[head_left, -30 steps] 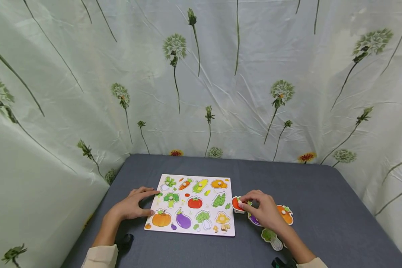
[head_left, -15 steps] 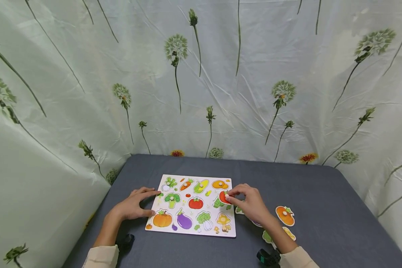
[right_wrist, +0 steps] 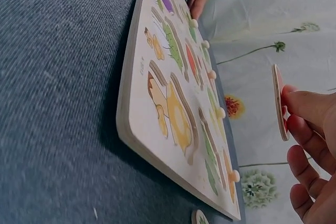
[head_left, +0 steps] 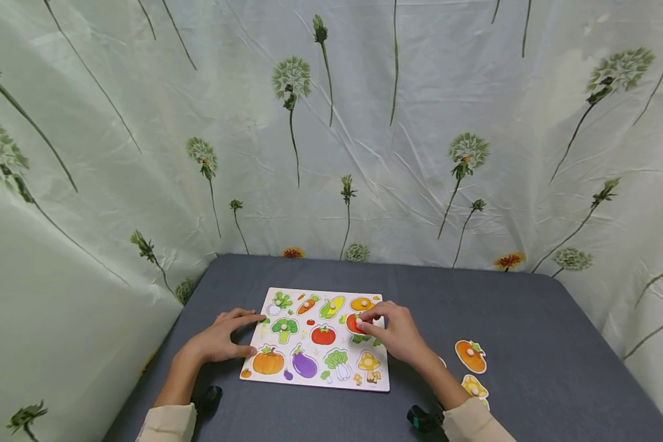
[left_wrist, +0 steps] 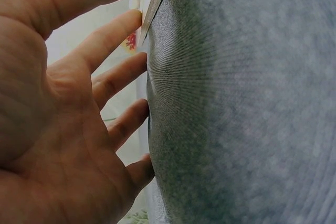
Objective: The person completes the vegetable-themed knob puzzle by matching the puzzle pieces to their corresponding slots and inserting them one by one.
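Observation:
A wooden vegetable puzzle board point(head_left: 265, 377) lies on the grey-covered table. My left hand point(head_left: 215, 337) rests at its left edge, fingers extended and spread, fingertips on the board and the cloth in the left wrist view. My right hand point(head_left: 395, 334) pinches a red tomato puzzle piece point(head_left: 352, 323) by its knob, between thumb and fingers. The right wrist view shows the tomato piece tilted and raised over the board, edge on. Carrot, corn, broccoli and other knobbed pieces sit in the board's top and middle rows. The tomato recess point(head_left: 323, 335) is left of the held piece.
Right of the board lie a pumpkin piece point(head_left: 471, 356) and a mushroom piece point(head_left: 474, 386). My right forearm hides other loose pieces. A dandelion-print curtain point(head_left: 398, 184) hangs behind the dark grey table point(head_left: 525, 344).
My right hand has carried the tomato piece leftward from beside the board's right edge to over its right part. My left hand has stayed at the left edge.

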Demonstrator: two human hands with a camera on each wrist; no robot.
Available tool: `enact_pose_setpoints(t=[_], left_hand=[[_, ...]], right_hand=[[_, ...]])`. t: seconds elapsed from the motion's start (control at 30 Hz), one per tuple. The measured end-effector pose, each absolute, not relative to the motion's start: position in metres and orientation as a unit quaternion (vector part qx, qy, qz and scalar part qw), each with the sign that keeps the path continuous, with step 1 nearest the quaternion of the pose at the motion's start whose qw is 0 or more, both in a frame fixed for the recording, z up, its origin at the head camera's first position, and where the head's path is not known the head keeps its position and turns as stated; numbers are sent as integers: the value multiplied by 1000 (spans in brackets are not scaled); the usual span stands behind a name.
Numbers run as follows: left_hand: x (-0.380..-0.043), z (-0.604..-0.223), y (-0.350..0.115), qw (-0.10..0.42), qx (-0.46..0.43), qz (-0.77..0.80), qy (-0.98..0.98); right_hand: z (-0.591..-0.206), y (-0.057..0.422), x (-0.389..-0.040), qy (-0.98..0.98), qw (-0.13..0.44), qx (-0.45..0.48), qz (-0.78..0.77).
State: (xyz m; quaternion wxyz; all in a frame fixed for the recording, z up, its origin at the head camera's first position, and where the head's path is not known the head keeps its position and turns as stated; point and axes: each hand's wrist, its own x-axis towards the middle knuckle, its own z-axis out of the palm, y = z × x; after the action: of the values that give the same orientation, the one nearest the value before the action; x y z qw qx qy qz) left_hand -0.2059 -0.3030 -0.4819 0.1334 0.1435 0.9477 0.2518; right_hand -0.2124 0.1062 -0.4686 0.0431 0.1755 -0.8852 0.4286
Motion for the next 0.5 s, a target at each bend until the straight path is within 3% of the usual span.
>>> enact_pose_setpoints(t=[0.5], left_hand=[[-207, -482, -304, 135, 141, 251, 948]], right_hand=[[-482, 79, -222, -871, 50, 212, 439]])
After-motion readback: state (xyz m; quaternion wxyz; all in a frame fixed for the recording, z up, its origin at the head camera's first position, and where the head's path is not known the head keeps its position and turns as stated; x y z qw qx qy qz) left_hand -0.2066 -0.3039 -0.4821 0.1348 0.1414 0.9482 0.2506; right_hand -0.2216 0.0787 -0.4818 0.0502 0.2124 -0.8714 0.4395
